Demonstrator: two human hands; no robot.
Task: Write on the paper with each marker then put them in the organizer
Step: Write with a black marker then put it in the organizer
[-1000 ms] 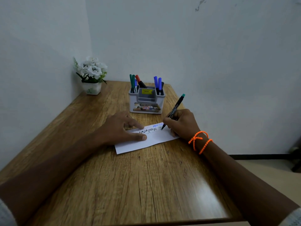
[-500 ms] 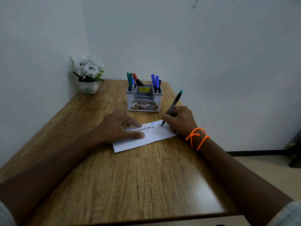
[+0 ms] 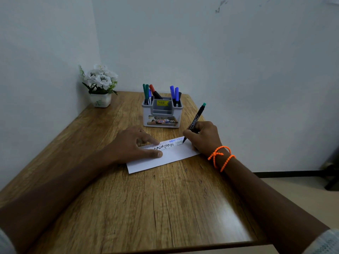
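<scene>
A white slip of paper (image 3: pixel 170 158) lies on the wooden table (image 3: pixel 146 208), marked with black, grey and blue zigzag lines. My left hand (image 3: pixel 132 145) presses flat on its left part, fingers straight. My right hand (image 3: pixel 203 136) grips a black marker with a green end (image 3: pixel 197 119), its tip touching the paper's far right corner. Behind the paper stands a grey organizer (image 3: pixel 162 114) holding several green, red, blue and black markers.
A white pot of white flowers (image 3: pixel 100 87) sits in the far left corner against the walls. The table's right edge runs close beside my right hand. An orange bead bracelet (image 3: pixel 221 157) is on my right wrist.
The marker tip has stayed at the paper's right end, adding zigzag strokes. My left hand has kept its place on the paper. The view shifted slightly.
</scene>
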